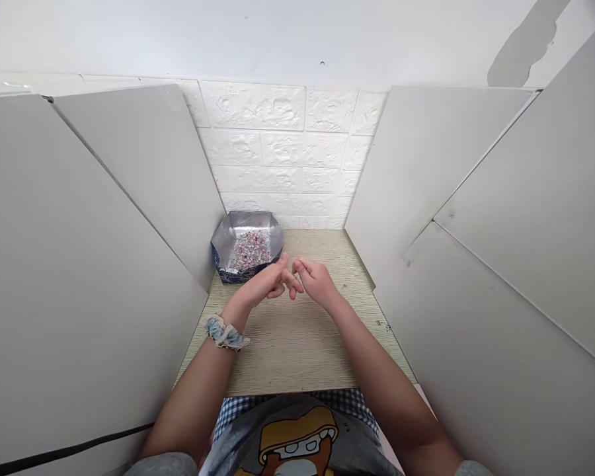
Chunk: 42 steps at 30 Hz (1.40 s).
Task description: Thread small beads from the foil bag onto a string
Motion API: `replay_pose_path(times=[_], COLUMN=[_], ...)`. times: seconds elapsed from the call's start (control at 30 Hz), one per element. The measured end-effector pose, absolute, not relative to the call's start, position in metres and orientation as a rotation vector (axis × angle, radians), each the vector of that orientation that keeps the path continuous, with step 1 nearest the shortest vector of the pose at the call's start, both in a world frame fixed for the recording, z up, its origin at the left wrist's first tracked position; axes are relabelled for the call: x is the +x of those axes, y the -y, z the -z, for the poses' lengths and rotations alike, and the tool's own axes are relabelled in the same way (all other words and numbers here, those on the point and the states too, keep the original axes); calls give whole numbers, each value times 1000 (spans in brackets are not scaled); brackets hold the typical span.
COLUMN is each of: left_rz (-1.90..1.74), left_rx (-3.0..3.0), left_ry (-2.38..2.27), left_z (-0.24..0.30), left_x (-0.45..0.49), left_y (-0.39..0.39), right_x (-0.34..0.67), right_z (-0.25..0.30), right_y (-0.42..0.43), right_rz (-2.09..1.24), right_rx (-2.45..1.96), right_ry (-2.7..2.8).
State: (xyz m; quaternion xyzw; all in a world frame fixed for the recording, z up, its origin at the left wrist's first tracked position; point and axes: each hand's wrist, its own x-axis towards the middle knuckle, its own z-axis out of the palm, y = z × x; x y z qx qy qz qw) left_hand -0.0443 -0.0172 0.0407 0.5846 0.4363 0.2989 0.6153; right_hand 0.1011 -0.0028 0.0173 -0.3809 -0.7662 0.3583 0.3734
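While a silver-lined box (254, 221) of small beads (252, 250) sits at the back left of the tabletop (287, 350), the left hand (266, 283), just in front, is partly open, fingers spread. Beside its fingertips the right hand (318, 281) is curled; whether either holds something tiny, I cannot tell.
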Motion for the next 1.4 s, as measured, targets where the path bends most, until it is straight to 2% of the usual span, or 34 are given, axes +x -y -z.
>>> replay_pose_path(times=[0.1,0.17,0.3,0.4,0.5,0.7,0.77,0.9,1.0,1.07,1.13,1.23,1.33,1.4], left_rz=[-943,-1065,-829,-713,-904,-1165,-1204,-968,-696,-794,-1042,-1171,-889,-612], left_rx=[1235,1301,1511,1379,1214,1428,1585,1772,1577,1363,1225,1297,1567,1590], left_ry=[-896,-1078,-1380,-1119,-915,-1322,-1445,-1587,-1269,-1022,-911,-1102,-1374,-1245], left_z=[-43,-44,-43,-43,-44,-45,-42,-39,-44,-48,-51,-48,-44,-45], left_x=[-48,-48,-45,-46,-48,-38,-36,-38,-43,-47,-49,-48,-45,-47], left_y=[16,15,17,17,16,17,18,18,19,19,18,16,18,22], right_x=[101,100,99,101,101,95,93,96,104,108,108,103,100,101], right_z=[-13,-10,-10,-12,-12,-8,-9,-14,-16,-15,-15,-16,-17,-17], right_y=[1,0,1,0,0,5,9,10,5,2,2,6,10,9], right_rz=[-844,-786,-694,-706,-748,-416,-404,-440,-488,-546,-572,-551,-526,-540], right_rx=[-1047,-1082,-1107,-1124,-1117,-1140,-1107,-1046,-1128,-1158,-1131,-1076,-1074,-1128], right_ry=[2052,2154,2188,2128,2166,2380,2357,2253,2162,2119,2164,2299,2309,2264])
